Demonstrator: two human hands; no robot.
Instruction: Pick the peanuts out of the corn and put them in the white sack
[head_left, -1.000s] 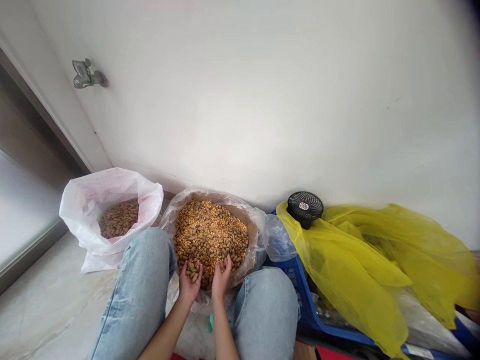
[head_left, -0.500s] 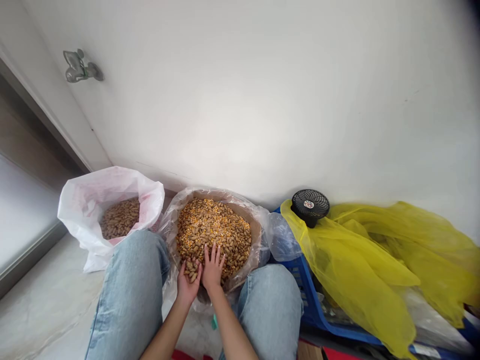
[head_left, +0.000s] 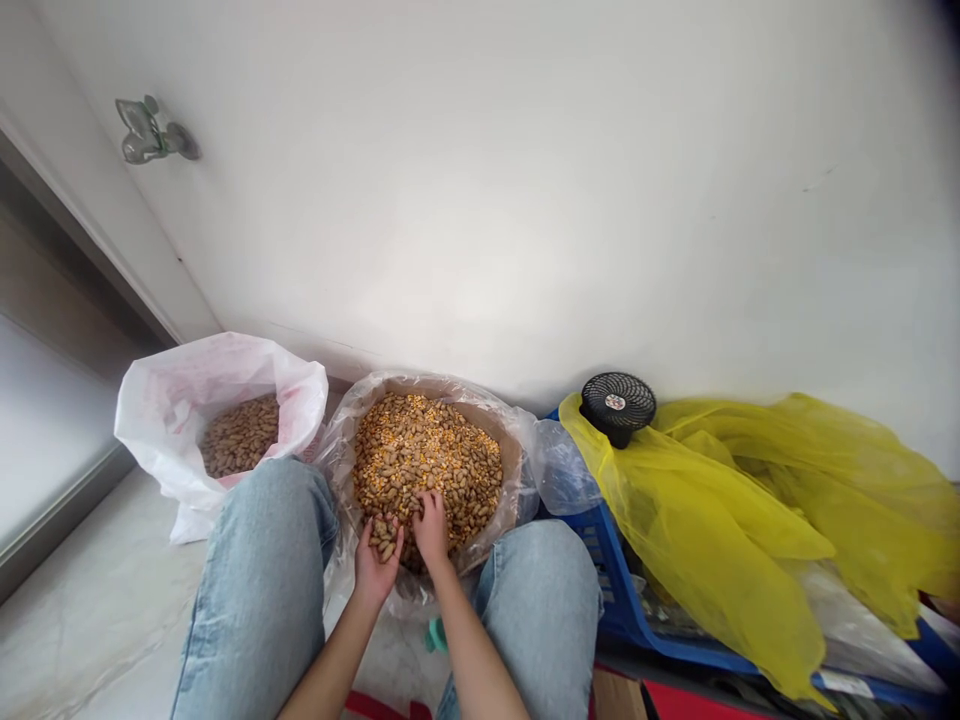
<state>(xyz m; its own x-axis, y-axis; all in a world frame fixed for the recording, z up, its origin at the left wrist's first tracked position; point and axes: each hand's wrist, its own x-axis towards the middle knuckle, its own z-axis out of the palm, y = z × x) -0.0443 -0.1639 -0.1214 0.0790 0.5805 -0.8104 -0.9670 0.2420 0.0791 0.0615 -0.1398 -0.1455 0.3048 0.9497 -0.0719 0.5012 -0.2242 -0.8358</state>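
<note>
A person sits with jeans-clad knees [head_left: 259, 590] apart, both bare hands low over a wide sack [head_left: 341, 430] lined in brown and wrapped in clear plastic, which stands on the floor against a white wall [head_left: 525, 200]. The sack is heaped with a mix of peanuts in their shells and corn kernels [head_left: 427, 470]. The left hand [head_left: 375, 570] is turned palm up at the near edge of the mix, its grip cupped around a small handful of peanuts [head_left: 385, 537]. The right hand [head_left: 431, 530] is just beside it, palm down, with its grip curled together on the surface of the mix; whether it holds anything cannot be told. To the left, a white plastic bag [head_left: 277, 365] holds shelled-free-of-corn peanuts [head_left: 240, 437]. To the right, a small black fan [head_left: 617, 407] sits on a yellow plastic sheet [head_left: 712, 520] draped over a blue crate [head_left: 607, 590]. A metal tap [head_left: 150, 130] juts from the wall above.
</note>
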